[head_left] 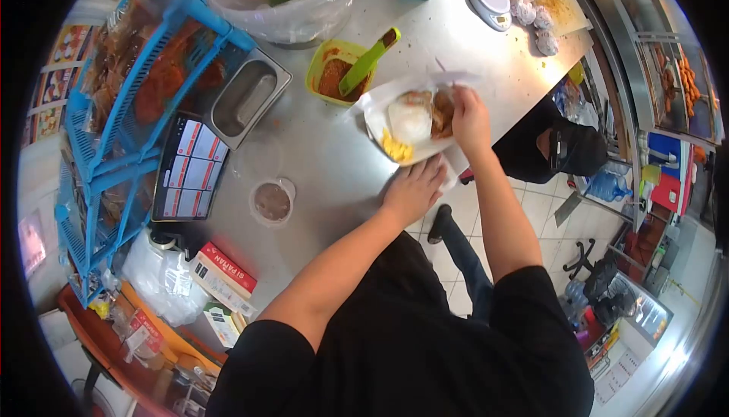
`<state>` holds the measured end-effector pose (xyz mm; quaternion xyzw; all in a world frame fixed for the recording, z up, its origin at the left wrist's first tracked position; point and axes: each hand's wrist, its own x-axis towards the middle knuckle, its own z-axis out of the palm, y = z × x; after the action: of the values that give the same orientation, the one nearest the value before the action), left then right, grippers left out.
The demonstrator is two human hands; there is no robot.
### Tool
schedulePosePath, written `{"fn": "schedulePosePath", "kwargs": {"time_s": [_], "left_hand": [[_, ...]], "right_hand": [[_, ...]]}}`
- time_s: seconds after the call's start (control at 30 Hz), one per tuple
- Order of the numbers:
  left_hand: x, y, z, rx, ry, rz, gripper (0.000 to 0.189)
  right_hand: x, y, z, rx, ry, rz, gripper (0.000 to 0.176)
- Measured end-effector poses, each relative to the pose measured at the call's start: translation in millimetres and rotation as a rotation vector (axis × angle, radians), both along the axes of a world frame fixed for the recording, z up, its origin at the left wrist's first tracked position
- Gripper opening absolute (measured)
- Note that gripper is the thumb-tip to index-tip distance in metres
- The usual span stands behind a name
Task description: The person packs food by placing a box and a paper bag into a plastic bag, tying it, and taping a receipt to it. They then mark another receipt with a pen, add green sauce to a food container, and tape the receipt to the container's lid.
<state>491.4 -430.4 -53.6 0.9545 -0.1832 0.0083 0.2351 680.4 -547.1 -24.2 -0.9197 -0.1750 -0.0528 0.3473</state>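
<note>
A paper-lined food tray (373, 117) lies on the steel table, with a mound of white rice (408, 122), yellow pieces (396, 147) and brown cooked food (441, 113) in it. My right hand (472, 122) is at the tray's right side, its fingers curled down against the brown food; whether they grip that or the paper is hidden. Below the tray's near edge, my left hand (416, 193) rests flat, fingers stretched out beside the paper. Behind the tray, a yellow-green tub (313, 75) contains reddish-brown sauce and a green spoon (364, 66).
Around the steel table (326, 181) are a lidded cup (272, 200), a metal pan (247, 98), a tablet (191, 170), a blue rack (163, 37), a plastic-lined bowl (281, 26) and a kitchen scale (490, 3). Another person (558, 147) is beyond the right table edge.
</note>
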Motion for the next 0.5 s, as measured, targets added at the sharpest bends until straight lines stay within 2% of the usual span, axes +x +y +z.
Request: {"fn": "schedulePosePath", "kwargs": {"time_s": [0.13, 0.2, 0.3, 0.5], "left_hand": [[-58.1, 17.7, 16.1, -0.013, 0.051, 0.003, 0.053], [-86.1, 25.2, 22.7, -0.112, 0.203, 0.114, 0.049], [-118.3, 44.1, 32.6, -0.077, 0.238, 0.223, 0.044], [-140.9, 78.3, 32.6, -0.075, 0.106, 0.214, 0.04]], "right_hand": [[-58.8, 11.2, 4.2, 0.077, 0.076, -0.024, 0.018], [-86.8, 27.3, -0.8, 0.108, 0.109, -0.036, 0.019], [-115.0, 67.0, -0.5, 0.144, 0.155, -0.066, 0.018], [-140.9, 102.1, -1.5, 0.206, 0.199, -0.109, 0.025]]}}
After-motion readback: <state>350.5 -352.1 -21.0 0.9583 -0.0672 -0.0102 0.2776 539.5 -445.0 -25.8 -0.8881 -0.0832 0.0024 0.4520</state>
